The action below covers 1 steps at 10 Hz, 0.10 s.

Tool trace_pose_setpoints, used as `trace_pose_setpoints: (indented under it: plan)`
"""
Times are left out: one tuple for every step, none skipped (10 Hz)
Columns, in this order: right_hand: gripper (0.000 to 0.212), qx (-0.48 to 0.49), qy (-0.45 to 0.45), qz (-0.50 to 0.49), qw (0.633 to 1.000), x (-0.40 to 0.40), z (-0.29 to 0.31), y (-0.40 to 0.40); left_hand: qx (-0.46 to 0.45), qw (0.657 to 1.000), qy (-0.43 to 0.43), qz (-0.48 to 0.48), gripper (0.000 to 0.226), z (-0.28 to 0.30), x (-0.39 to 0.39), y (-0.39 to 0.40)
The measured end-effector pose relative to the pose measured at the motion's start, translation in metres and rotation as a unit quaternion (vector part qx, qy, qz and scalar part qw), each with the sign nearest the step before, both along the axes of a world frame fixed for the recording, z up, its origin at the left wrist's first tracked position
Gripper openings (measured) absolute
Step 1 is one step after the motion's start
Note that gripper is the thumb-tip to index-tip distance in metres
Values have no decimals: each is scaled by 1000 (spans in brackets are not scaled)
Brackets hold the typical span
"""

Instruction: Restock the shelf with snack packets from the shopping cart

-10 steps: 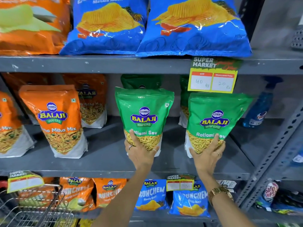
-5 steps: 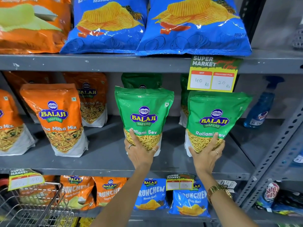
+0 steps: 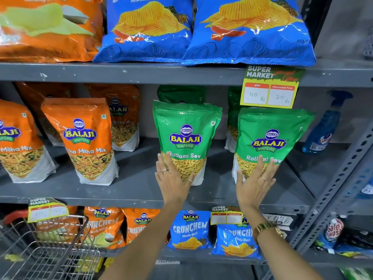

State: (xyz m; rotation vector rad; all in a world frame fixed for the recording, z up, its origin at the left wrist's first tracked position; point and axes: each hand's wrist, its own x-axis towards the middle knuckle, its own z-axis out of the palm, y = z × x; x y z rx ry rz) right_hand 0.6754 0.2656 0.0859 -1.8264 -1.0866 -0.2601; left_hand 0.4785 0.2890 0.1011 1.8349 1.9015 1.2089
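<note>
Two green Ratlami Sev packets stand upright on the grey middle shelf [image 3: 139, 188]. My left hand [image 3: 173, 183] lies flat against the lower front of the left packet [image 3: 186, 126], fingers spread. My right hand [image 3: 254, 185], with a gold watch on its wrist, lies flat with spread fingers against the lower front of the right packet [image 3: 272, 126]. Neither hand wraps around its packet. More green packets stand behind them. The wire shopping cart [image 3: 50, 251] is at the lower left.
Orange Mitha Mix packets [image 3: 84, 138] stand to the left on the same shelf. A blue spray bottle [image 3: 323, 134] stands to the right. Big blue chip bags [image 3: 248, 31] fill the shelf above, where a price tag [image 3: 269, 87] hangs. Crunchem packets [image 3: 189, 229] sit below.
Both hands have loosened from gripping the packets' bottoms to lying flat on their fronts. The packets stand a little further back and more upright.
</note>
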Motion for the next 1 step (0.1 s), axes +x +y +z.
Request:
trace_pose_setpoints:
  plan:
    - [58, 62, -66, 35, 995, -20, 14, -3, 116, 993, 39, -4, 81, 14, -14, -7]
